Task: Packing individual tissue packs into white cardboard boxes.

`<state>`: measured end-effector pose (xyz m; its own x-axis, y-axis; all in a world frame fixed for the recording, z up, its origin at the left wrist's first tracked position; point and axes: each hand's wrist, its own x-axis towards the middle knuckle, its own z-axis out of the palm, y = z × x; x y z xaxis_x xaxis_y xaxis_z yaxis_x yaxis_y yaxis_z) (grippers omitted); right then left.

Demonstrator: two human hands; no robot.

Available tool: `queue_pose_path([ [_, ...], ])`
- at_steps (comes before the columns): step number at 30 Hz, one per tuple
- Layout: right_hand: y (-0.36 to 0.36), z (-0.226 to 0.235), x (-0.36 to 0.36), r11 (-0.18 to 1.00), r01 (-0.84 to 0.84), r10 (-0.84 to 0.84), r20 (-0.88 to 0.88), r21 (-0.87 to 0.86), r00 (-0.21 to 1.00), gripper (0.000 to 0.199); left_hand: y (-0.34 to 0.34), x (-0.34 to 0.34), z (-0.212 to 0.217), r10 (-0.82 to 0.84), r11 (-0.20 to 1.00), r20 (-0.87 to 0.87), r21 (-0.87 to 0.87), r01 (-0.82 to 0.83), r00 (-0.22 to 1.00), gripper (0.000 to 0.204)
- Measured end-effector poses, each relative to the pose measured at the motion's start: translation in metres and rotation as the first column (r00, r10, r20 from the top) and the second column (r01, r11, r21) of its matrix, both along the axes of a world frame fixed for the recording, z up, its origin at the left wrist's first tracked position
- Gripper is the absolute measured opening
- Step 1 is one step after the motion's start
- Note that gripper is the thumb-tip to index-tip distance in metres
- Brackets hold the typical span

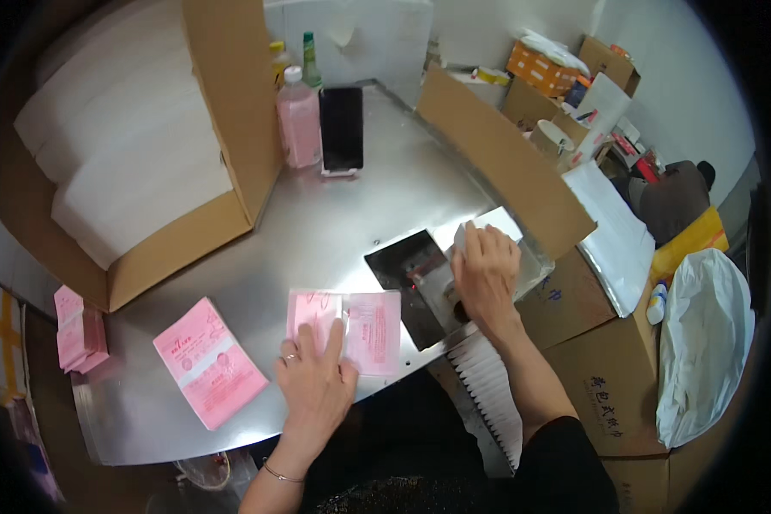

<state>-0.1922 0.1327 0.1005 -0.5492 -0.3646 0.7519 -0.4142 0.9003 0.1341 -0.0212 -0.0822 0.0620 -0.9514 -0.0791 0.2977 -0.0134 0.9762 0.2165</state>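
Observation:
My left hand [315,381] lies on a pink printed plastic packet [375,330] near the table's front edge. Its fingers are stretched out and apart, pressing on the packet's left part. My right hand [488,278] is curled closed beside the dark rectangular opening [409,287] in the metal tabletop. A bit of pale material shows at its fingertips, but the palm hides what it holds. Left of my left hand lies a stack of pink printed packets [210,362] with a white band across it.
More pink packets [81,330] sit at the table's left edge. A big open carton [180,244] holds white stacks. Behind stand a phone [341,128] and a pink-liquid bottle [298,120]. Pleated white sheets [488,394] run below the opening. Cartons [604,377] and a white bag [707,343] crowd the right.

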Motion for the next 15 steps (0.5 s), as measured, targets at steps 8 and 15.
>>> queue_pose_path([
  [8, 0.041, -0.028, -0.035, 0.991, 0.074, -0.048, 0.229, -0.109, 0.972, 0.009, 0.0, -0.019, 0.009, -0.041, 0.994, -0.068, -0.102, 0.034, 0.997, 0.053],
  [15, 0.033, -0.037, -0.012, 0.931, -0.238, 0.285, 0.144, -0.276, 0.948, 0.037, 0.01, -0.011, 0.0, -0.23, 0.972, 0.032, 0.062, 0.228, 0.973, 0.045],
])
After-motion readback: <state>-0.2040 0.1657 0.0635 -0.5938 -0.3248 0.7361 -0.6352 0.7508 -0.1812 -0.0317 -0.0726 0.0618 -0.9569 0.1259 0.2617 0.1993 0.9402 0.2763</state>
